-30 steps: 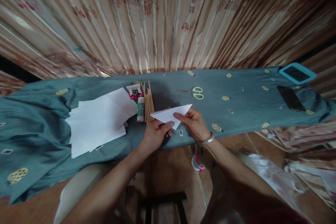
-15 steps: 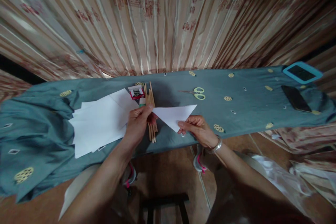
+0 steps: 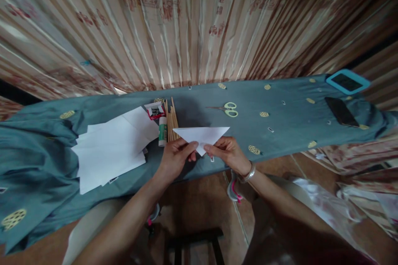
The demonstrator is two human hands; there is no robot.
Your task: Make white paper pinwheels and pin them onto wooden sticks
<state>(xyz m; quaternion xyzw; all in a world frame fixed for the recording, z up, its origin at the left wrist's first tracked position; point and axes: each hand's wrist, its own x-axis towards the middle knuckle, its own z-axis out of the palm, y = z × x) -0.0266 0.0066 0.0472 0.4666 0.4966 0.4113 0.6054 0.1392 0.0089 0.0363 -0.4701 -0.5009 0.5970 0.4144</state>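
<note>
A sheet of white paper folded into a triangle (image 3: 202, 133) is held up over the table's front edge, long side away from me and point toward me. My left hand (image 3: 178, 155) pinches its lower left side with the thumb on top. On the lower right side, my right hand (image 3: 226, 152) grips it the same way, a bracelet on that wrist. Just beyond my left hand lie a green and white glue stick (image 3: 162, 131) and a bundle of thin wooden sticks (image 3: 171, 118), partly covered by the paper.
White paper sheets (image 3: 112, 149) lie fanned out at left, near a small red and white box (image 3: 154, 110). Green-handled scissors (image 3: 229, 109) rest behind the folded paper. At far right are a black phone (image 3: 341, 111) and a blue-framed tablet (image 3: 348, 81). A curtain (image 3: 192, 29) hangs behind the table.
My left hand has moved from the triangle's far left corner down to its lower left side, near my right hand. The glue stick now shows fully. The view has shifted slightly.
</note>
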